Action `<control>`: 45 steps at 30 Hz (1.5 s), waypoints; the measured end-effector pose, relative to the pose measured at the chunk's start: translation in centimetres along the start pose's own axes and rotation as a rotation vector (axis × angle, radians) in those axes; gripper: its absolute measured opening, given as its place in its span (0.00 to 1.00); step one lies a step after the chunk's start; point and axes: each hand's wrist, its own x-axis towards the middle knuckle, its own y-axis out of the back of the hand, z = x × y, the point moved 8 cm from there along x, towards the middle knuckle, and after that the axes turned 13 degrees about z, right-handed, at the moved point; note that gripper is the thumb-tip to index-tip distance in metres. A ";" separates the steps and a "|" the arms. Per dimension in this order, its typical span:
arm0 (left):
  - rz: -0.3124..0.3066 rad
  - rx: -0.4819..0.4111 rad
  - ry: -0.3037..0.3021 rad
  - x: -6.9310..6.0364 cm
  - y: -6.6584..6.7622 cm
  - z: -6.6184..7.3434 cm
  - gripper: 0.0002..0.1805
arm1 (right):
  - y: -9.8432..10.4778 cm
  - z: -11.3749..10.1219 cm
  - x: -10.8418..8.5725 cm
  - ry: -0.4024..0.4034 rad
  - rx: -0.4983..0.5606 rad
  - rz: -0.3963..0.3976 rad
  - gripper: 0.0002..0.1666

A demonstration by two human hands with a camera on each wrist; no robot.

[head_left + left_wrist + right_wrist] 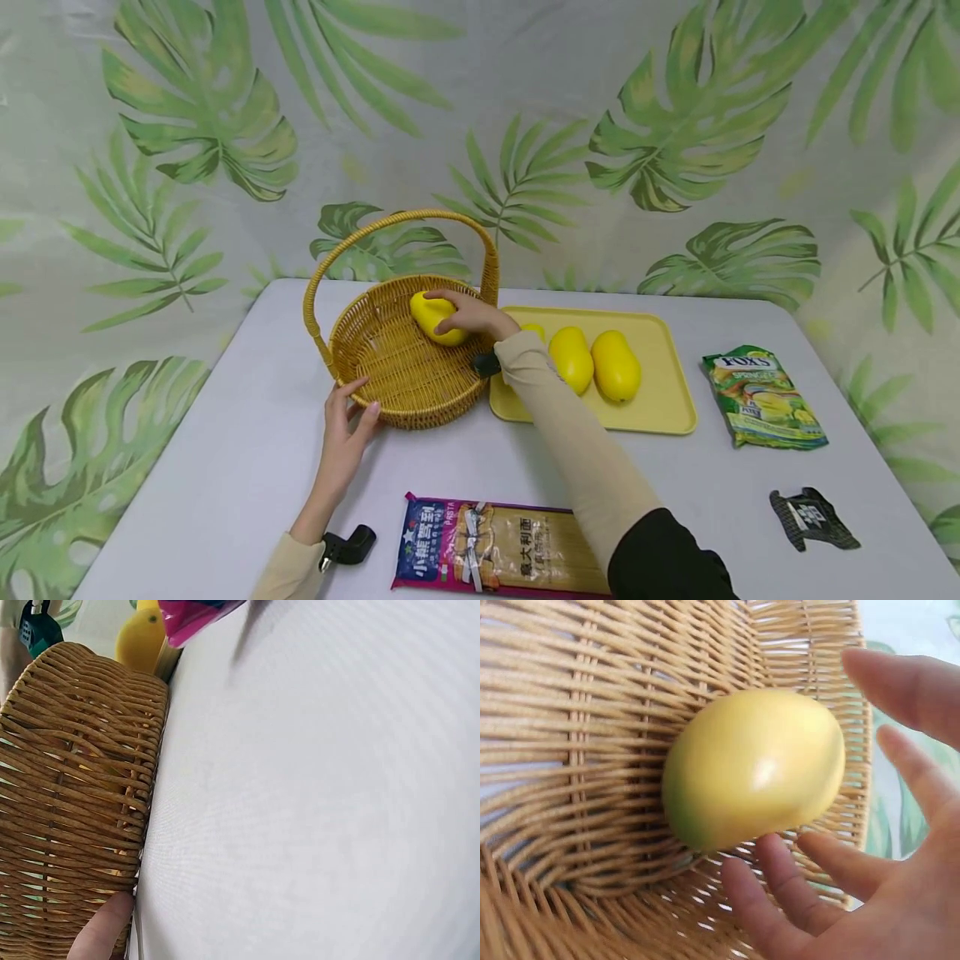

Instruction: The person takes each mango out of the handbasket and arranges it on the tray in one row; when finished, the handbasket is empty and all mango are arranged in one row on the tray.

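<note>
A yellow mango [757, 769] lies inside the brown wicker basket [405, 367], against its right part. My right hand [472, 317] reaches over the rim to that mango. In the right wrist view the right hand [877, 877] has its fingers spread around the fruit, with a gap on the thumb side; whether the lower fingertips touch it I cannot tell. At the basket's front left, my left hand [345, 433] rests its extended fingers against the outside. In the left wrist view one fingertip [105, 926] touches the woven wall low down, near the table.
Right of the basket, a yellow tray [663, 400] holds more mangoes [617, 367]. A pasta packet [517, 546] lies in front, partly under the right forearm. Farther right are a green Fox's bag [765, 400] and a small black packet [810, 517]. The basket's tall handle [420, 215] arches above it.
</note>
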 end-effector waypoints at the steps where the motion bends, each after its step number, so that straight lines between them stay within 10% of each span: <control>1: 0.001 0.006 -0.003 0.0 0.0 0.0 0.25 | -0.2 0.1 0.1 -0.012 -0.016 -0.009 0.40; 24: -0.017 0.004 -0.001 -0.1 -0.1 -0.2 0.25 | -2.2 1.6 0.3 -0.192 0.211 0.012 0.40; 38: -0.013 0.012 -0.019 -0.3 0.2 1.6 0.25 | -2.9 0.0 0.7 -0.003 -0.157 -0.065 0.38; 45: -0.009 0.014 -0.012 0.0 0.1 -0.1 0.25 | -3.7 0.8 2.0 0.006 -0.266 -0.060 0.37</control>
